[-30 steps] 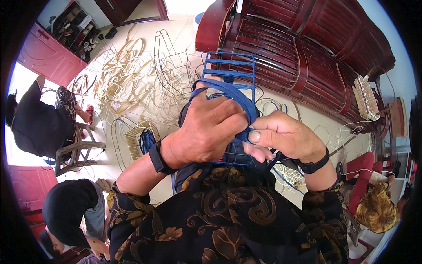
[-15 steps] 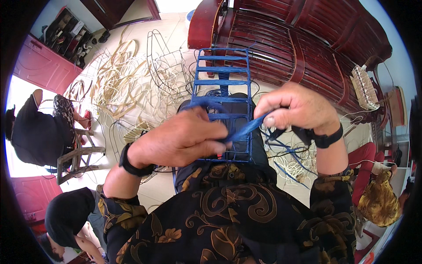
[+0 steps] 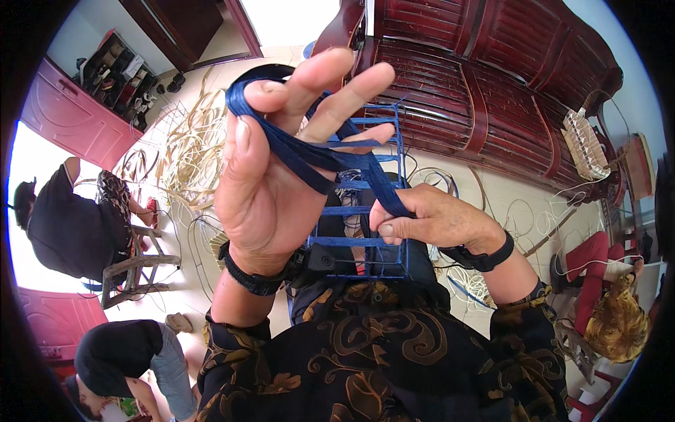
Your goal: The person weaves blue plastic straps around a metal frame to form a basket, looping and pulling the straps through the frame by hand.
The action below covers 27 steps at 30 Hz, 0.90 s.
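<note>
Left hand (image 3: 264,200) spread with blue strap (image 3: 380,181) looped through its fingers; right hand (image 3: 439,219) pinching the strap's lower run.
The left palm faces up, fingers fanned well apart, the strap passing around the index finger and across the palm; the right thumb and forefinger are closed on it, just above the blue-wrapped frame (image 3: 349,210) on the person's lap. Around them, the pale tiled floor (image 3: 510,188) carries a tangle of tan strips (image 3: 184,160) to the left. A dark red bench (image 3: 436,88) stands ahead, a woven basket (image 3: 586,146) at its right end. Left, someone in black (image 3: 76,219) sits on a stool (image 3: 140,264); another person (image 3: 119,352) bends low nearby.
</note>
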Each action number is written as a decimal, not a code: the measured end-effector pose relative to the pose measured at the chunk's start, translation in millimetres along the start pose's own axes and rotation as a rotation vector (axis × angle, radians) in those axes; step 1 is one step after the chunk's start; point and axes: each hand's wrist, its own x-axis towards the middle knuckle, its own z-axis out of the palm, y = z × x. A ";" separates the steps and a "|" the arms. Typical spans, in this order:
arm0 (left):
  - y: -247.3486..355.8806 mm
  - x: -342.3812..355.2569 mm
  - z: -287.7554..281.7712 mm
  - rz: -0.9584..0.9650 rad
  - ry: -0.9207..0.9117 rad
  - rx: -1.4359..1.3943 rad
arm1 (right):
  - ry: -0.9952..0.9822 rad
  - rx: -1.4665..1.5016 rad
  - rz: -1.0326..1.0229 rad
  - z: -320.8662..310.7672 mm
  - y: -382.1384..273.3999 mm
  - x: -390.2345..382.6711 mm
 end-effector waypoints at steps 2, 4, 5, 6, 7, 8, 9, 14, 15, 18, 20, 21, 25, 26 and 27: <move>2.4 -0.4 -1.6 -0.055 -0.079 -0.086 | 0.084 -0.058 -0.010 -3.9 -0.9 -3.9; 4.0 -3.4 1.8 -0.117 -0.116 -0.101 | 0.219 -0.182 -0.058 -8.4 -0.5 -6.1; 5.5 -6.6 1.6 -0.161 -0.150 -0.091 | 0.311 -0.277 -0.100 -10.7 0.0 -6.4; 5.8 -12.1 7.7 -0.206 -0.105 -0.109 | 0.405 -0.372 -0.141 -12.2 0.2 -6.8; 5.4 -17.7 12.9 -0.248 -0.055 -0.130 | 0.520 -0.517 -0.226 -11.2 -2.3 -4.8; 3.6 -23.5 19.0 -0.286 0.005 -0.165 | 0.635 -0.661 -0.310 -8.0 -8.0 -1.2; 0.8 -27.5 26.3 -0.326 0.056 -0.210 | 0.684 -0.718 -0.345 -3.4 -16.3 1.6; -5.8 -36.4 42.6 -0.447 0.066 -0.298 | 0.795 -0.649 -0.661 21.1 -26.8 23.4; -5.5 -37.1 40.1 -0.458 0.014 -0.296 | 0.785 -0.520 -0.638 25.7 -24.7 25.3; -1.8 -36.5 41.4 -0.462 -0.033 -0.330 | 0.799 -0.400 -0.640 31.4 -19.7 31.6; 2.9 -35.1 43.6 -0.432 -0.035 -0.364 | 0.707 -0.406 -0.588 32.5 -10.5 32.0; 4.7 -33.7 44.8 -0.386 -0.011 -0.373 | 0.694 -0.444 -0.526 34.1 -6.7 31.4; 12.1 -29.1 49.6 -0.268 0.079 -0.388 | 0.517 -0.594 -0.215 31.2 -9.2 20.1; 12.4 -30.8 49.5 -0.264 0.085 -0.393 | 0.581 -0.645 -0.229 30.6 -10.1 19.6; 9.8 -35.7 48.3 -0.280 0.068 -0.404 | 0.672 -0.601 -0.352 30.3 -10.7 19.8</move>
